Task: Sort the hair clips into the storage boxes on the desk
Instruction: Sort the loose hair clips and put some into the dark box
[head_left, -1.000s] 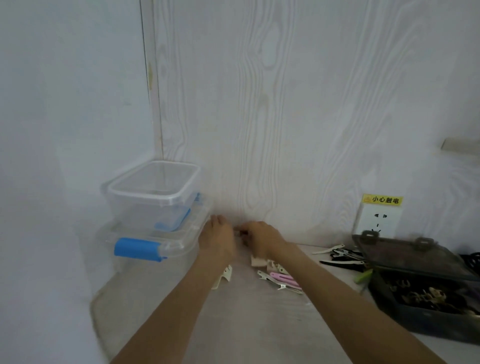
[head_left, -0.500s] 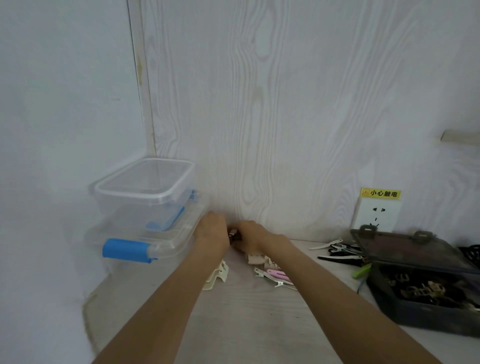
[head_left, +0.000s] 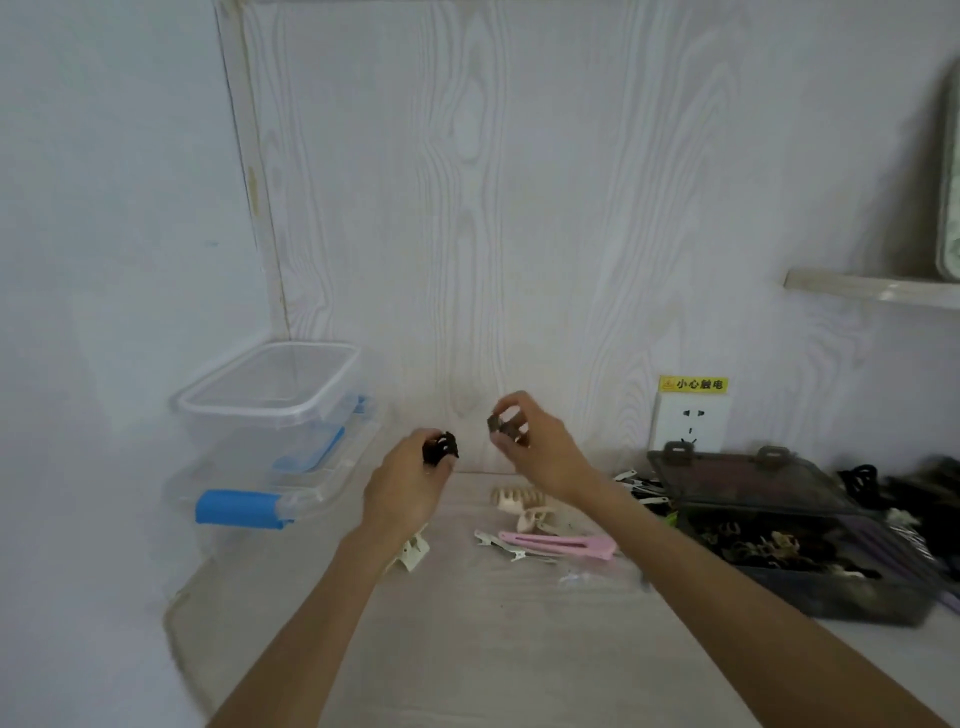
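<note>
The left hand (head_left: 410, 486) grips a black claw clip (head_left: 441, 448), teeth pointing right. The right hand (head_left: 540, 447) pinches a small brown clip (head_left: 503, 425), its orientation unclear, above the desk (head_left: 467, 649).

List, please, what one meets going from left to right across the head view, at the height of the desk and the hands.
Stacked clear boxes → left hand gripping a black claw clip → right hand pinching a dark clip → wall socket → dark storage box.
</note>
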